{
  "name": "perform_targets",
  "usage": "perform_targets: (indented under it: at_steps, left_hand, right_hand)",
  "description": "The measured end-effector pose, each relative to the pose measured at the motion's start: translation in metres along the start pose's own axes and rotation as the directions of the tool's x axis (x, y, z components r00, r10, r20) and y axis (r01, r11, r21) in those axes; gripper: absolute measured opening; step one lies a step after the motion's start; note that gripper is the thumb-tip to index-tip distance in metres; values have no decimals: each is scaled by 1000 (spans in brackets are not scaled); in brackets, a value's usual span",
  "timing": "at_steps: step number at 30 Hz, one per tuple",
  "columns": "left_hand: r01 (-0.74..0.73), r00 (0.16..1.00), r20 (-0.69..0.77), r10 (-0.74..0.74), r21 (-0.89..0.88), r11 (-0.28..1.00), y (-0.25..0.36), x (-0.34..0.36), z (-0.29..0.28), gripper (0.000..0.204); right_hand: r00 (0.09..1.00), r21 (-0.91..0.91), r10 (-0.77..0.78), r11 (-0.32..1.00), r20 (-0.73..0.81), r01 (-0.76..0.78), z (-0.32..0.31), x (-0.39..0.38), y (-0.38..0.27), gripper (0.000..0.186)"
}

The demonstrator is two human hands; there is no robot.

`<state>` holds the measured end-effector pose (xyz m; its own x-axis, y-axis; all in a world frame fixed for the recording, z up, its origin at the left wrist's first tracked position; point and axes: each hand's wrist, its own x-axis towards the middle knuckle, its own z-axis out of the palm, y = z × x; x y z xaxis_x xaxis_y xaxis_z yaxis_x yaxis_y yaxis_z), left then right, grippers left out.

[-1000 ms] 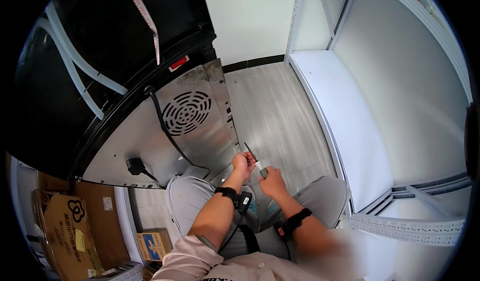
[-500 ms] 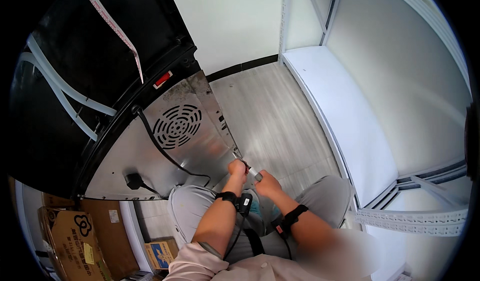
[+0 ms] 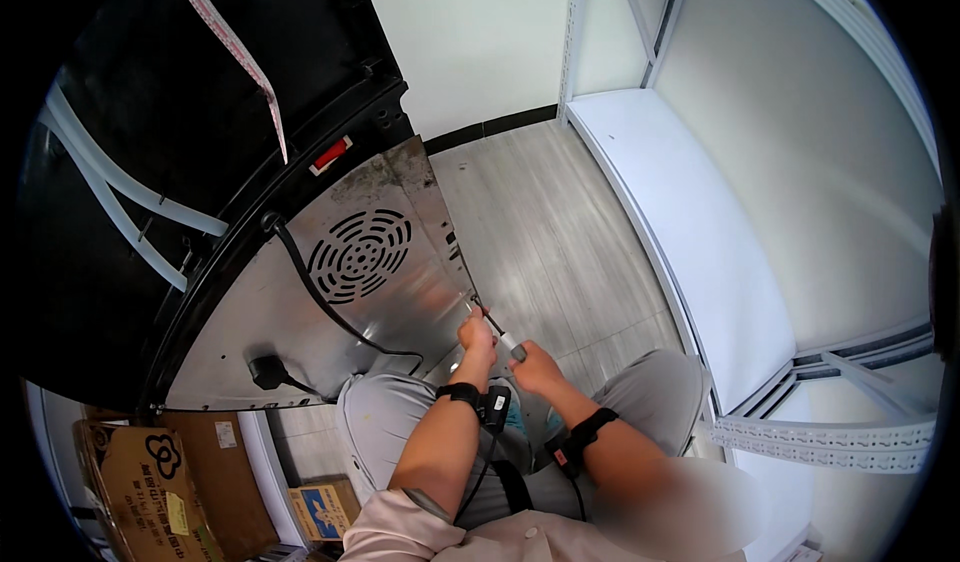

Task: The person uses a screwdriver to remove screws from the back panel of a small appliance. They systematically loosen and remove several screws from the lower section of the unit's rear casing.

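Observation:
My right hand (image 3: 540, 370) grips a screwdriver (image 3: 513, 348) by its grey and white handle. Its thin dark shaft slants up and left to the right-hand edge of a bare metal panel (image 3: 420, 292). Close beside the shaft, my left hand (image 3: 477, 334) is closed at the panel's lower right corner. A small shiny piece shows above its fingers, too small to name, and what they hold is hidden. Round vent slots (image 3: 362, 255) pierce the panel. A black power cord (image 3: 305, 277) loops across it from a black fitting, and a black plug (image 3: 268, 372) lies against its lower part.
Above the panel rises a black appliance body (image 3: 260, 52) with a red switch (image 3: 331, 155), pale hoses (image 3: 130, 182) and a hanging measuring tape (image 3: 235, 47). White shelving (image 3: 690, 232) stands to the right. Cardboard boxes (image 3: 150, 482) sit at the lower left.
The view has shifted slightly against the panel. My left hand has turned a little, and more of the screwdriver's shaft now shows beside it. My right hand keeps its grip on the handle.

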<state>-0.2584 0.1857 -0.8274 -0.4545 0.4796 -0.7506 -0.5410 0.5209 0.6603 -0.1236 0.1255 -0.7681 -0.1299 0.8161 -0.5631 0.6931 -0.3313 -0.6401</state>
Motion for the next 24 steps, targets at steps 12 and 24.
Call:
perform_targets:
  at_steps: [12,24]
  left_hand:
    - [-30,998,60,33,-37,999,2,-3,0,26]
    - [-53,999,-10,52,-117,992,12,-9,4,14]
  right_hand:
    - [999,30,-12,999,39,11,-1,-1,-1,35]
    - [1000,39,-4,999,17,3,-4,-5,-4,36]
